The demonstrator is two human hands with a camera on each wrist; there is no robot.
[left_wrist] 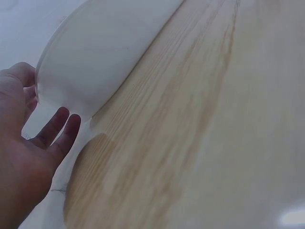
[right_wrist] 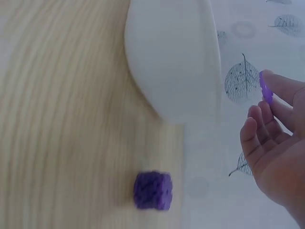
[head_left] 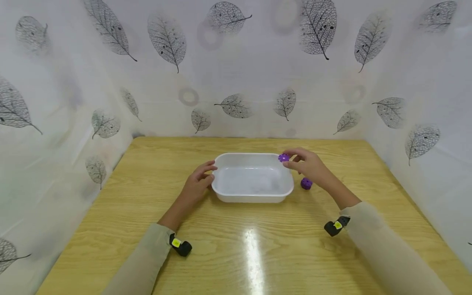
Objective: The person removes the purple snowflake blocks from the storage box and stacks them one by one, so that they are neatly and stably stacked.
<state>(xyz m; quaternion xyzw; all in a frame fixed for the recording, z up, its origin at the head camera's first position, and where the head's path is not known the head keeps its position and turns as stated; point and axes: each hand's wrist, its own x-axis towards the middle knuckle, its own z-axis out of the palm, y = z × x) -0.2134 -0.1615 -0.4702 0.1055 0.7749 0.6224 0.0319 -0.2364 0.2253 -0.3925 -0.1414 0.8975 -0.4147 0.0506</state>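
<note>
A white rectangular tray (head_left: 252, 198) stands on the table. My left hand (head_left: 199, 182) holds its left end, fingertips and thumb at the rim; in the left wrist view that hand (left_wrist: 28, 143) has two fingertips against the outer wall. Above the tray's far right corner, my right hand (head_left: 304, 164) pinches a purple notched plastic disc (head_left: 283, 157) between thumb and forefinger. The right wrist view shows this disc (right_wrist: 266, 88) edge-on, with the other fingers loosely bent. On the table right of the tray sits a stack of purple notched discs (head_left: 306, 183), below my right hand.
The wooden table (head_left: 221, 246) reaches back to a pale leaf-printed curtain (head_left: 243, 73), which also runs along both sides. Glare from a light shows on the near tabletop. Each wrist wears a small black camera (head_left: 180, 246) on a strap.
</note>
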